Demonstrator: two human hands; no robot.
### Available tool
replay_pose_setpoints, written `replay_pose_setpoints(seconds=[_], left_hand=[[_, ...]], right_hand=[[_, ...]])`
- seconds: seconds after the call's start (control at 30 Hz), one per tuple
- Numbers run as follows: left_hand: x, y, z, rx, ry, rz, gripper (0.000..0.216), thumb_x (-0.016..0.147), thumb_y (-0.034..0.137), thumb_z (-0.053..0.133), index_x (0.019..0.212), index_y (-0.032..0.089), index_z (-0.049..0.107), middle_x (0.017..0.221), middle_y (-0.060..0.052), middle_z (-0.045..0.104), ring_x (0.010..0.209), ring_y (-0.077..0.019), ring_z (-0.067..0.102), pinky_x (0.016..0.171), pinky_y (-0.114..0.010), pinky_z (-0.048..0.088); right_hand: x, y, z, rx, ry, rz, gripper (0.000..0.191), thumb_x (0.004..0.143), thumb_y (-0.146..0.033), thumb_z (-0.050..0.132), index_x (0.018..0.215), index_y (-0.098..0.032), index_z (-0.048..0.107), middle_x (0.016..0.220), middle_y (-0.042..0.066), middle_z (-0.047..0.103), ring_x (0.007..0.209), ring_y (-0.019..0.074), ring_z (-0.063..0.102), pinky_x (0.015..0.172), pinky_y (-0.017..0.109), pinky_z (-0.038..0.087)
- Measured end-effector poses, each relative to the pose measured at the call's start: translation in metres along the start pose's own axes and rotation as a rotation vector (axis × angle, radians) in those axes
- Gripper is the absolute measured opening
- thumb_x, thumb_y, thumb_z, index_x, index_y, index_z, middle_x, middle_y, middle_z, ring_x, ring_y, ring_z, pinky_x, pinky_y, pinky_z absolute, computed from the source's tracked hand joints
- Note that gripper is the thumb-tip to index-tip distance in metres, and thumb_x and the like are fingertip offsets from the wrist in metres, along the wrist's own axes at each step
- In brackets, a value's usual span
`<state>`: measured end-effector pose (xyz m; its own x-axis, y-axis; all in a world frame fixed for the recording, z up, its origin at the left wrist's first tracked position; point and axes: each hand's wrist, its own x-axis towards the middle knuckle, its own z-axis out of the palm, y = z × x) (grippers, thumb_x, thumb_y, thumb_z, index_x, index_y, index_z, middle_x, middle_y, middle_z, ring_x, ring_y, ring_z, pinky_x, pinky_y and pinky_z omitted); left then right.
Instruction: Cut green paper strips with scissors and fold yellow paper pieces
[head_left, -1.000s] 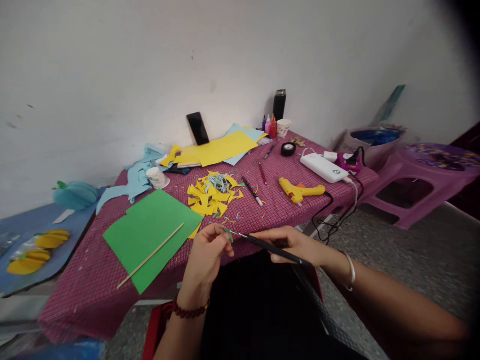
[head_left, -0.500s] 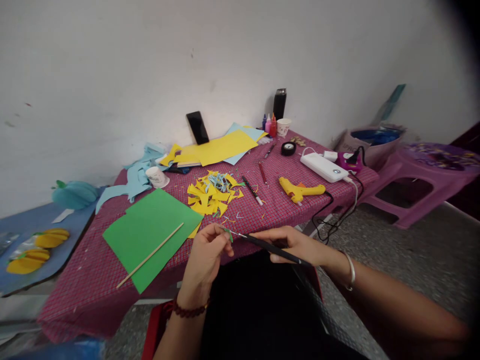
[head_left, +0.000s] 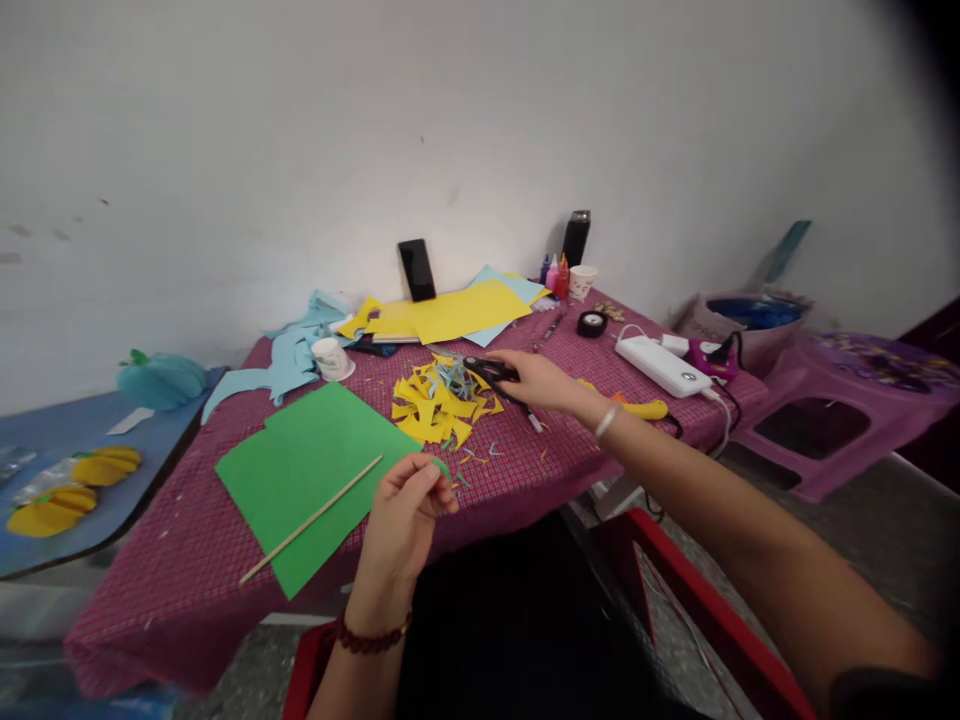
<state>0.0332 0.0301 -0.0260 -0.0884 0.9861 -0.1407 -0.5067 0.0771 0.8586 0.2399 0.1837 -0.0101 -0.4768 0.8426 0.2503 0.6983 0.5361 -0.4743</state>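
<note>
Between the thumb and fingertips of my left hand (head_left: 409, 505) a small green paper piece (head_left: 441, 467) is pinched, near the table's front edge. My right hand (head_left: 540, 382) is stretched forward, closed on the black handles of a pair of scissors (head_left: 487, 369). Their blades point left, over a heap of yellow and pale blue paper scraps (head_left: 431, 405). Left of my left hand lie green paper sheets (head_left: 307, 450) with a thin wooden stick (head_left: 315, 517) across them. My right hand and forearm partly hide a marker (head_left: 534, 420) and a yellow glue gun (head_left: 646, 409).
A paper cup (head_left: 330, 358) stands beside cut blue paper (head_left: 289, 365). At the back are a leaning phone (head_left: 417, 270), yellow sheets (head_left: 465, 312), paint bottles (head_left: 561, 278) and a black bottle (head_left: 576, 238). A white power bank (head_left: 664, 365) trails cables on the right.
My right hand has moved forward with the scissors, from beside my left hand to above the scrap heap. My left hand still pinches the green piece. The view has shifted slightly.
</note>
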Motion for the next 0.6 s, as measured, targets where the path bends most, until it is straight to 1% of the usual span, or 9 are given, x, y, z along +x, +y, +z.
replay_pose_setpoints(seconds=[0.1,0.17,0.27,0.33,0.4,0.43,0.47,0.53,0.6], left_hand=[[0.002,0.009,-0.014,-0.025,0.038,0.049,0.017,0.062,0.023,0.077,0.064,0.015,0.062,0.055,0.004,0.058,0.047,-0.0076,0.052,0.045,-0.019,0.045],[0.004,0.013,-0.023,-0.034,0.066,0.095,0.016,0.062,0.021,0.077,0.064,0.015,0.062,0.057,0.004,0.058,0.048,-0.0074,0.052,0.045,-0.018,0.044],[0.007,0.017,-0.032,-0.064,0.101,0.151,0.014,0.062,0.019,0.077,0.065,0.016,0.064,0.058,0.004,0.058,0.049,-0.0074,0.053,0.045,-0.018,0.043],[0.009,0.017,-0.033,-0.093,0.114,0.196,0.013,0.062,0.018,0.077,0.068,0.017,0.065,0.059,0.004,0.059,0.049,-0.0072,0.053,0.045,-0.018,0.042],[0.011,0.015,-0.032,-0.112,0.114,0.262,0.012,0.063,0.017,0.077,0.069,0.019,0.066,0.061,0.004,0.058,0.049,-0.0068,0.052,0.045,-0.018,0.042],[0.011,0.014,-0.031,-0.113,0.107,0.3,0.012,0.063,0.017,0.077,0.068,0.019,0.066,0.062,0.004,0.057,0.049,-0.0065,0.051,0.045,-0.018,0.041],[0.012,0.011,-0.028,-0.106,0.095,0.332,0.011,0.064,0.017,0.077,0.068,0.019,0.067,0.062,0.005,0.057,0.049,-0.0063,0.05,0.046,-0.018,0.041],[0.012,0.007,-0.023,-0.078,0.058,0.373,0.009,0.065,0.017,0.077,0.067,0.02,0.068,0.062,0.005,0.055,0.05,-0.006,0.049,0.046,-0.018,0.04],[0.01,0.002,-0.015,-0.04,0.003,0.4,0.008,0.065,0.018,0.077,0.068,0.021,0.07,0.062,0.005,0.055,0.051,-0.0066,0.049,0.048,-0.019,0.04]], right_hand=[[0.068,0.009,0.011,-0.093,0.007,0.061,0.038,0.08,-0.017,0.06,0.118,-0.013,0.064,0.111,0.014,0.068,0.1,0.0252,0.062,0.088,0.031,0.044],[0.103,0.01,0.017,-0.102,0.02,0.079,0.034,0.079,-0.015,0.061,0.112,-0.01,0.065,0.109,0.017,0.068,0.1,0.0267,0.061,0.088,0.032,0.043],[0.138,0.002,0.021,-0.079,0.048,0.086,0.032,0.081,-0.014,0.058,0.111,-0.006,0.064,0.114,0.022,0.063,0.108,0.0291,0.057,0.091,0.034,0.041],[0.145,-0.012,0.024,-0.029,0.068,0.07,0.032,0.084,-0.013,0.054,0.114,-0.004,0.062,0.12,0.024,0.058,0.115,0.03,0.053,0.094,0.037,0.04],[0.132,-0.03,0.028,0.051,0.048,0.037,0.028,0.088,-0.015,0.049,0.112,-0.007,0.061,0.118,0.02,0.06,0.112,0.0271,0.055,0.091,0.035,0.042],[0.117,-0.04,0.031,0.098,0.015,0.016,0.025,0.091,-0.018,0.047,0.108,-0.009,0.062,0.11,0.017,0.064,0.104,0.0239,0.059,0.086,0.033,0.045],[0.097,-0.051,0.034,0.163,-0.04,-0.011,0.024,0.094,-0.023,0.044,0.103,-0.012,0.063,0.099,0.012,0.067,0.092,0.02,0.063,0.079,0.03,0.048],[0.047,-0.07,0.038,0.313,-0.169,-0.064,0.037,0.101,-0.036,0.032,0.095,-0.016,0.062,0.077,0.003,0.067,0.066,0.0125,0.063,0.063,0.023,0.05],[-0.005,-0.087,0.04,0.799,-0.384,-0.155,0.048,0.099,-0.052,0.029,0.094,-0.015,0.059,0.071,0.002,0.063,0.057,0.0111,0.06,0.055,0.023,0.048]])
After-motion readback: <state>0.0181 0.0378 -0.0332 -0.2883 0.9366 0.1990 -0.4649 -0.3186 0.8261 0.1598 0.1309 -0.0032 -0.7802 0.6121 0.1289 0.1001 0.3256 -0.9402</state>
